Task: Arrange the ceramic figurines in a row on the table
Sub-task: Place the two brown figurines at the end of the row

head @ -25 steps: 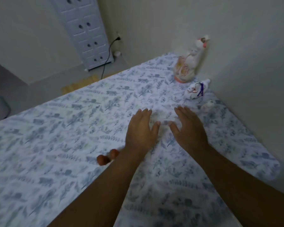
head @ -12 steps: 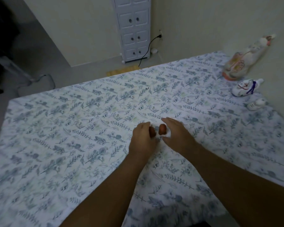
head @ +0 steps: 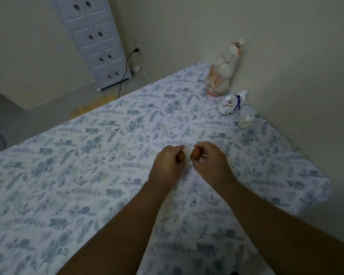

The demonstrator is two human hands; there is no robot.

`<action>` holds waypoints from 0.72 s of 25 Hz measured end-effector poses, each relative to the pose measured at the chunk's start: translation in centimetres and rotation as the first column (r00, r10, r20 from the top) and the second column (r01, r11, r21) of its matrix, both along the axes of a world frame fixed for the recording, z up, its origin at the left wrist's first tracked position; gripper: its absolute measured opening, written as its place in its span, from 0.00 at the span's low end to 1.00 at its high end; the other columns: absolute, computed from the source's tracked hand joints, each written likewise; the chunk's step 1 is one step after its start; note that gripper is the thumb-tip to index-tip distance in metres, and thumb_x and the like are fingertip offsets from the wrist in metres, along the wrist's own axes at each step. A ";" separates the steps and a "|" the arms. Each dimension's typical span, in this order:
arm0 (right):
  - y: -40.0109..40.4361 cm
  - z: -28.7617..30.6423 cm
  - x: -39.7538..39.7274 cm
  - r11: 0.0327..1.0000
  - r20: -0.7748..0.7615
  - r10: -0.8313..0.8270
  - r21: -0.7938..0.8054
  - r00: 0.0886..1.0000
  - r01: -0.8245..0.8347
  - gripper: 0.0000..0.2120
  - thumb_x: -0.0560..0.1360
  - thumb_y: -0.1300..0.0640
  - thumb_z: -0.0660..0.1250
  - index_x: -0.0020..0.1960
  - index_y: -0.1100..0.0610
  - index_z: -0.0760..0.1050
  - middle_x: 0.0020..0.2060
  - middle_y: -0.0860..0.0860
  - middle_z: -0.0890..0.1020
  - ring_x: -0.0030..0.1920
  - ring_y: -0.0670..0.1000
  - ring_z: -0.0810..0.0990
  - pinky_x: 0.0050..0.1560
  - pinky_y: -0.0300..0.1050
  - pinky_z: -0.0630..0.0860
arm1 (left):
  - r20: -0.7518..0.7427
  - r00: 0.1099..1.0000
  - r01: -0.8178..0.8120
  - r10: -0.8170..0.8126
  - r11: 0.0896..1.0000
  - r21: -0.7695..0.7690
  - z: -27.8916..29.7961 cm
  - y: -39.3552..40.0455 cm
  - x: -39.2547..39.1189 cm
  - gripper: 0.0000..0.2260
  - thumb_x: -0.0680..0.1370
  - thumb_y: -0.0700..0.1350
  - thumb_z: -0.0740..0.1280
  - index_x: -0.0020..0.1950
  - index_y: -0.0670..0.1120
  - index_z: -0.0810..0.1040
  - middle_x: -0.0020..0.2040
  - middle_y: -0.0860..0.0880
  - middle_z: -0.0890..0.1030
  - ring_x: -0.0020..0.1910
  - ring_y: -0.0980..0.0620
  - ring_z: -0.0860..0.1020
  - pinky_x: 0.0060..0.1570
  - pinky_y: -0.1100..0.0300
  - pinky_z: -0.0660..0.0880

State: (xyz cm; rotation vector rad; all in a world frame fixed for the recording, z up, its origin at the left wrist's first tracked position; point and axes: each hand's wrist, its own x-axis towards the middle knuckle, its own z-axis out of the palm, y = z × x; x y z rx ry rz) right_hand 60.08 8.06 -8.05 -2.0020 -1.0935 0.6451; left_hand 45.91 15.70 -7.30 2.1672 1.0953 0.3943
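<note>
Your left hand [head: 168,165] is curled closed around a small brown figurine [head: 180,157], of which only a sliver shows past your fingers. Your right hand [head: 211,161] pinches a second small brown figurine [head: 195,153] between thumb and fingertips, so more of that one is visible. The two pieces sit close together between your hands, apart by a narrow gap (whether either touches the cloth is hard to tell, since your fingers cover their bases). Both hands are low over the table [head: 87,175], which is covered with a white cloth printed in blue-grey leaves.

Beyond your right hand, toward the far right corner by the wall, three pale figurines stand in a loose line. The farthest is a tall cream figurine [head: 221,76] with pink and orange markings, standing upright. Nearer to you is a white figurine [head: 231,103] with a purple cord and red details, low and rounded. Closest to your right hand is a tiny white figurine [head: 245,121], too small to make out.

Far beyond your left hand, a white drawer cabinet [head: 95,42] stands on the floor, with a black cable [head: 124,74] running down from a wall socket beside it.
</note>
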 end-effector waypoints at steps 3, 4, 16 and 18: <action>-2.4 0.2 8.3 0.966 -0.005 -0.259 0.018 0.966 0.259 0.11 0.75 0.60 0.72 0.56 0.56 0.78 0.50 0.53 0.82 0.51 0.51 0.82 0.53 0.43 0.81 | 0.056 0.988 0.147 -0.146 0.989 -0.021 0.2 0.0 9.2 0.13 0.77 0.37 0.69 0.61 0.41 0.81 0.55 0.41 0.84 0.54 0.44 0.81 0.57 0.52 0.78; -3.4 0.0 10.7 0.943 -0.003 -0.333 0.015 0.943 0.333 0.10 0.76 0.58 0.71 0.56 0.55 0.78 0.49 0.53 0.82 0.50 0.51 0.82 0.53 0.46 0.81 | 0.061 0.979 0.194 -0.192 0.981 -0.031 0.1 -0.2 12.0 0.13 0.78 0.37 0.69 0.62 0.42 0.81 0.57 0.42 0.84 0.55 0.44 0.81 0.57 0.53 0.77; -8.9 -4.2 21.3 0.853 -0.070 -0.521 -0.030 0.850 0.521 0.07 0.74 0.60 0.73 0.50 0.52 0.78 0.47 0.49 0.82 0.49 0.49 0.80 0.53 0.45 0.79 | 0.181 0.895 0.421 -0.409 0.907 -0.034 -4.4 -2.0 28.3 0.20 0.72 0.35 0.76 0.64 0.40 0.81 0.58 0.41 0.85 0.56 0.44 0.83 0.58 0.58 0.78; -8.9 -4.3 21.3 0.855 -0.029 -0.519 -0.035 0.854 0.518 0.07 0.74 0.58 0.73 0.51 0.54 0.79 0.48 0.50 0.83 0.48 0.49 0.80 0.51 0.42 0.77 | 0.186 0.908 0.390 -0.375 0.919 -0.054 -4.8 -2.0 28.0 0.22 0.71 0.36 0.77 0.65 0.41 0.81 0.59 0.42 0.85 0.57 0.45 0.83 0.59 0.59 0.77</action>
